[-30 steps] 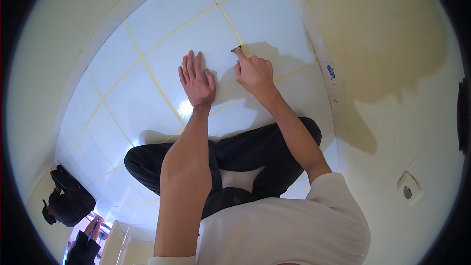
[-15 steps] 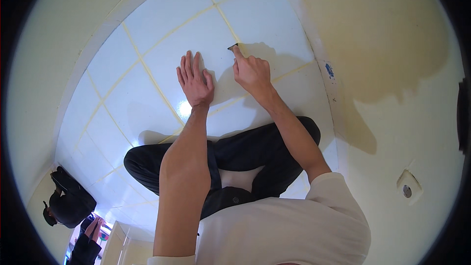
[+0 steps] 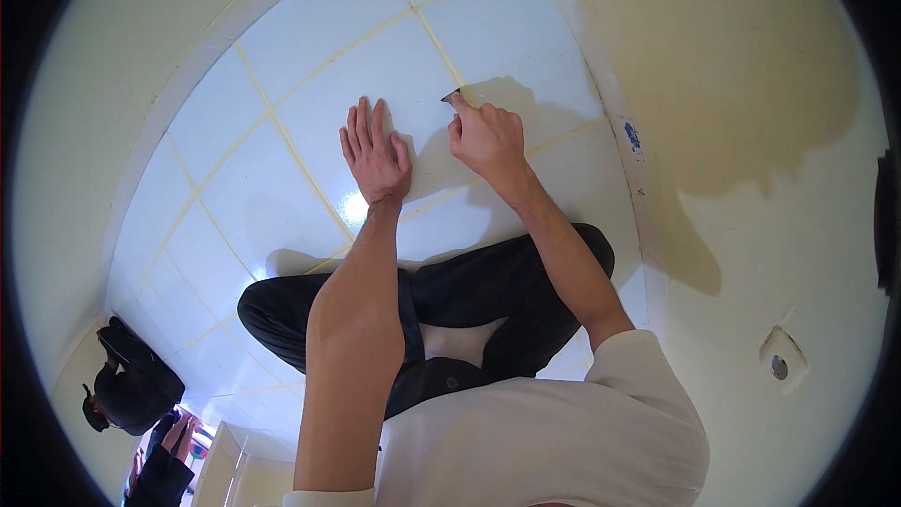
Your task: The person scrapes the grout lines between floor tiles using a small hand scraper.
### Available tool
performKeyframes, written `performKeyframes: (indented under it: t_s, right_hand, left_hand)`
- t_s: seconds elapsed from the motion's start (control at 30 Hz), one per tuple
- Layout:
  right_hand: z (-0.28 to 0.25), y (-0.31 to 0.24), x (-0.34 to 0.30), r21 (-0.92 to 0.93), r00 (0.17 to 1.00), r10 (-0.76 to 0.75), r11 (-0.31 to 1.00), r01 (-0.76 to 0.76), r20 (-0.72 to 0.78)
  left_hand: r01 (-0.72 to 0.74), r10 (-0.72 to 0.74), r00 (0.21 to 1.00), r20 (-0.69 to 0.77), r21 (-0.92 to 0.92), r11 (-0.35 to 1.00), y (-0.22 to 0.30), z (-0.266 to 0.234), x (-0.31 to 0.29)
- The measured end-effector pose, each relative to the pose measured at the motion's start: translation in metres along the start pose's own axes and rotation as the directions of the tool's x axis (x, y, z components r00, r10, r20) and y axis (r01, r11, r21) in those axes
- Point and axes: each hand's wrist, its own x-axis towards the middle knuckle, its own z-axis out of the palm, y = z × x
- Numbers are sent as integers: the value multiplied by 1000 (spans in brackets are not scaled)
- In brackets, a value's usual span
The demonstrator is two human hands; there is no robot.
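Observation:
My left hand (image 3: 376,158) lies flat on a glossy white floor tile (image 3: 361,70), fingers stretched forward and thumb a little apart. To its right, my right hand (image 3: 490,141) is closed, with the index finger reaching forward. Under that fingertip, a small dark piece with a pointed end (image 3: 450,96) is pinched, perhaps a blade; most of it is hidden by the finger. The piece is beside a yellow grout line (image 3: 437,41) between tiles. Whether its edge touches the grout I cannot tell.
My crossed legs in dark trousers (image 3: 291,305) are close behind my hands. A cream wall (image 3: 723,225) with a small metal fitting (image 3: 779,366) rises on the right. At the far lower left are a black bag (image 3: 136,390) and a person in dark clothes (image 3: 164,474).
My right hand has shifted slightly toward me and to the right with the dark piece. My left hand stays almost in place. The person at the lower left has moved a little.

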Motion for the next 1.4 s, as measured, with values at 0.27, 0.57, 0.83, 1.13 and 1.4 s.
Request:
performKeyframes:
  t_s: [0.27, 0.57, 0.83, 1.13, 1.4]
  right_hand:
    - [1, -4, 0, -14, 1000, 18, 1000, -17, 25]
    - [-2, -5, 1, 3, 1000, 24, 1000, -24, 21]
    - [3, -5, 0, 9, 999, 44, 999, -44, -7]
    - [2, -6, -1, 35, 999, 42, 999, -42, -5]
    - [4, -7, 0, 37, 999, 54, 998, -54, -7]
  left_hand:
    - [3, -3, 1000, 7, 5, 1000, -1, -1, 0]
    - [3, -3, 1000, 3, 2, 1000, -2, 0, -1]
    - [0, 0, 1000, 12, 3, 1000, -1, 0, -1]
    - [4, -4, 1000, 10, -3, 1000, -2, 2, -1]
    - [1, -1, 1000, 8, 4, 1000, -2, 1, -2]
